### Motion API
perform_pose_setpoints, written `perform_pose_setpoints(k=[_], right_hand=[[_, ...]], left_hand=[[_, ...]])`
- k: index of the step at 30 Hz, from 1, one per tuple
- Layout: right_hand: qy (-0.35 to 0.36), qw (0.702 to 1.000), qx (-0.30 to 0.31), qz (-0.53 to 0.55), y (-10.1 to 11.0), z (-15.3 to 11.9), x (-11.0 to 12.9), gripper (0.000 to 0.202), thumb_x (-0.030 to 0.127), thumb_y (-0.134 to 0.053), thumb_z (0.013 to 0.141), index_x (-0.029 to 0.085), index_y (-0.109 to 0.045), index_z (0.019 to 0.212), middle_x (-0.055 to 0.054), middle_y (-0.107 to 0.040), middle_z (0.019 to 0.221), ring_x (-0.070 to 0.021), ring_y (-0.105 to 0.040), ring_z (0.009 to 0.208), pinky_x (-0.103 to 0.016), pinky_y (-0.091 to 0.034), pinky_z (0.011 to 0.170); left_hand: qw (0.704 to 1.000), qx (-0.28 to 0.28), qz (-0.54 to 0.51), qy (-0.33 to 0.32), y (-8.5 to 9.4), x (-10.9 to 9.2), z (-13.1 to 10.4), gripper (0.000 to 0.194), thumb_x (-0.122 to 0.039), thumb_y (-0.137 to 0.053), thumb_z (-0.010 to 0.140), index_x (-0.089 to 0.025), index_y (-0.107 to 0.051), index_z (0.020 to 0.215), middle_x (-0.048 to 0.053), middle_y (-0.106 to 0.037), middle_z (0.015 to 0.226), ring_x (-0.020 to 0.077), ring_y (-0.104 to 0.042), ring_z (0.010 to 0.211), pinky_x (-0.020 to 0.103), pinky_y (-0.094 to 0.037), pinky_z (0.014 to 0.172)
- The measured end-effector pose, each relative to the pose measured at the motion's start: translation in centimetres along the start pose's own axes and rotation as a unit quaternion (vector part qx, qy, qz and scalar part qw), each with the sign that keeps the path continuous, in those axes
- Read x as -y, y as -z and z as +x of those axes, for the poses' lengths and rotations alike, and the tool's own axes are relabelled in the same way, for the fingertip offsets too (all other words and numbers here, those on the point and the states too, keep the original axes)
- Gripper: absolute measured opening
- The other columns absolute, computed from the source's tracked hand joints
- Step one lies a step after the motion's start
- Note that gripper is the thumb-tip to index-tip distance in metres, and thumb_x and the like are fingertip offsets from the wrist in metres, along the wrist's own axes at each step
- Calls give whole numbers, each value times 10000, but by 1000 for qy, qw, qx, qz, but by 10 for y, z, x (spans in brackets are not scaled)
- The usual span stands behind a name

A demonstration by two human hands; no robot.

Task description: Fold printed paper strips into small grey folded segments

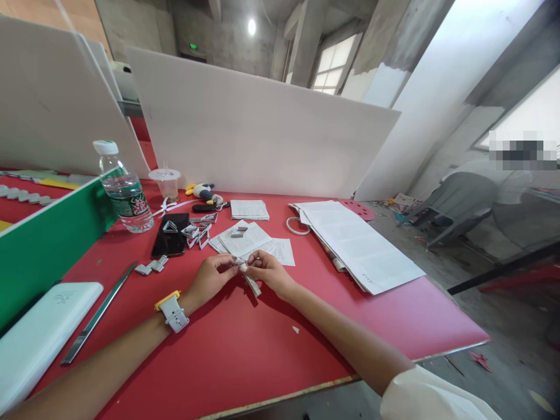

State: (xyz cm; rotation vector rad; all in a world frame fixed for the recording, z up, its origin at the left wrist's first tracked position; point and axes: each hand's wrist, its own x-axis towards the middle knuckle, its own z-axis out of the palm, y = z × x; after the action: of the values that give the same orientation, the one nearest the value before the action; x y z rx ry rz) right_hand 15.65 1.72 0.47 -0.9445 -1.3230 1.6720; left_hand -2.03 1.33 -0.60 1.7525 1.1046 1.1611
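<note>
Both hands pinch a small folded paper strip over the red tabletop.

The left hand and right hand meet fingertip to fingertip, closed on the paper strip, which hangs down toward the tabletop. Just beyond lie printed sheets, folded paper pieces and a black phone; a water bottle with a green label stands left, its writing too small to read. A metal ruler and white power bank lie nearer left.

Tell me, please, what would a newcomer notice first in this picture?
Both hands, left hand and right hand, meet at the middle of the red table, pinching a small folded paper strip. A water bottle stands at the far left, beside a black phone.
</note>
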Motion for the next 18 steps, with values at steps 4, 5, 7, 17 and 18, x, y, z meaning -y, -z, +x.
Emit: perform_pose_setpoints(k=[4,5,7,17,18], right_hand=[[-31,999,28,28,1,-3,3,441,388,-822,601,158,-595,901,16,-605,659,-96,-547,581,-227,-391,543],[-38,998,43,36,1,-3,4,433,378,-821,608,147,-617,912,-4,-621,694,-101,-561,609,-234,-397,564],[-48,995,64,56,1,-4,5,395,359,-823,614,130,-652,886,-34,-639,751,-104,-571,640,-243,-400,590],[-66,995,38,63,-3,-7,6,266,297,-798,603,126,-682,771,6,-567,638,-75,-474,546,-237,-362,554],[-61,996,47,41,-4,-7,6,238,292,-779,626,122,-681,761,13,-547,614,-68,-444,525,-233,-342,537]], left_hand=[[999,-25,4,-20,0,-2,0,244,-420,-649,761,-197,-745,774,61,-676,930,207,-642,907,324,-525,821],[999,-28,4,-20,0,-3,-1,244,-420,-646,766,-199,-748,783,68,-667,990,215,-631,965,331,-518,856],[999,-29,4,-16,0,-4,-1,252,-422,-639,774,-201,-753,811,83,-637,1123,236,-594,1082,351,-494,929],[1000,13,-15,-4,-4,-11,-8,534,-405,-561,848,-205,-508,1340,121,-566,1339,261,-534,1229,401,-487,982],[1000,19,-11,-1,-4,-12,-9,530,-403,-549,859,-202,-499,1347,123,-593,1307,257,-564,1196,393,-500,965]])
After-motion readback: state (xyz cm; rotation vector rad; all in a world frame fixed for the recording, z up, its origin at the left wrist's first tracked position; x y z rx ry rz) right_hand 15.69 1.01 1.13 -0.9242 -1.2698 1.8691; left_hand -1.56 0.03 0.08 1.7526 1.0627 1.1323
